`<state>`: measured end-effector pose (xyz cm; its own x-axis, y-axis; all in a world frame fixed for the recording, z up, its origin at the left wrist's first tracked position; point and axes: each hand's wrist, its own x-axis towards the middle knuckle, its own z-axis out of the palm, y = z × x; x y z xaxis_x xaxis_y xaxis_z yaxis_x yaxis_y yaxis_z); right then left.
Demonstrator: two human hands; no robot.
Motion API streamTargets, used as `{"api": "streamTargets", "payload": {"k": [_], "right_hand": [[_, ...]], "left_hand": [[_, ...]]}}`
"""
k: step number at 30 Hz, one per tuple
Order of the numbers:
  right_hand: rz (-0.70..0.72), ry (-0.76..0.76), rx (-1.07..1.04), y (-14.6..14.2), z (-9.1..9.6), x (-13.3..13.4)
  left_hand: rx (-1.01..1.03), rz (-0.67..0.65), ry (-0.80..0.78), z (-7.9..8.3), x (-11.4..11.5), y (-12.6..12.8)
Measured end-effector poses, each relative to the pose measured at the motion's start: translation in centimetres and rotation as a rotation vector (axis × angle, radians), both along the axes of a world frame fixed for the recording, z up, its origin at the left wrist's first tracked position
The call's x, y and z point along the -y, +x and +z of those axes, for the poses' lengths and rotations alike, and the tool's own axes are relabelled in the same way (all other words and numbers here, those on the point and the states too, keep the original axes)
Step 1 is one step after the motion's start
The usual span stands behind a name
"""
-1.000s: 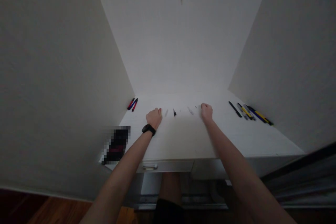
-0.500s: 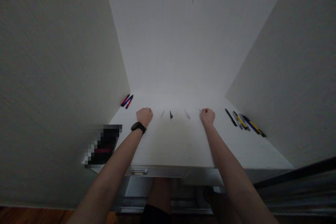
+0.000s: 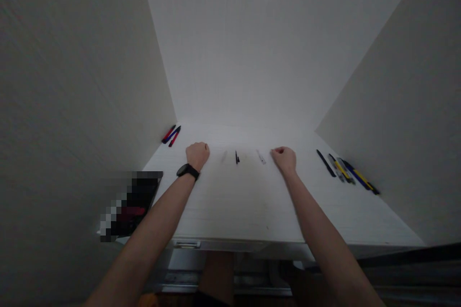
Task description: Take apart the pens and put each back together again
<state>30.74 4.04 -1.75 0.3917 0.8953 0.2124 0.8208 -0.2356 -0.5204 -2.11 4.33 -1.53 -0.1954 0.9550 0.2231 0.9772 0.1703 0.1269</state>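
My left hand (image 3: 198, 154), a black watch (image 3: 187, 170) on its wrist, rests closed in a fist on the white desk, and nothing shows in it. My right hand (image 3: 285, 158) lies on the desk with thumb and forefinger pinched together. Whatever is between those fingertips is hidden or too small to make out. Lined up between the hands are a faint clear piece (image 3: 224, 156), slim black pen parts (image 3: 236, 157) and a clear pen barrel (image 3: 261, 157). The clear barrel is nearest to my right hand, a little to its left.
Red and blue pens (image 3: 171, 135) lie at the desk's back left corner. A black pen (image 3: 326, 163) and several yellow, clear and blue pens (image 3: 355, 172) lie along the right wall. A partly pixelated dark object (image 3: 139, 206) sits at the left edge. Walls enclose three sides.
The view has tilted down slightly. My right hand has turned, its pinched fingertips now pointing left; the small thin bit seen at them earlier no longer shows. My left fist looks the same.
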Motion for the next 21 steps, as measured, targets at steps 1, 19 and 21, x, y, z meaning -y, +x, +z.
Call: {"api": "streamTargets", "payload": {"k": [1, 19, 21], "right_hand": [[0.027, 0.014, 0.002, -0.8, 0.2, 0.3], [-0.045, 0.076, 0.254, -3.6, 2.5, 2.6], [-0.153, -0.006, 0.262, -1.6, 2.4, 2.3]], "left_hand": [[0.004, 0.0, -0.003, 0.0, 0.0, 0.0], [0.005, -0.021, 0.01, 0.0, -0.1, -0.1], [0.009, -0.022, 0.013, 0.0, 0.0, -0.2]]}}
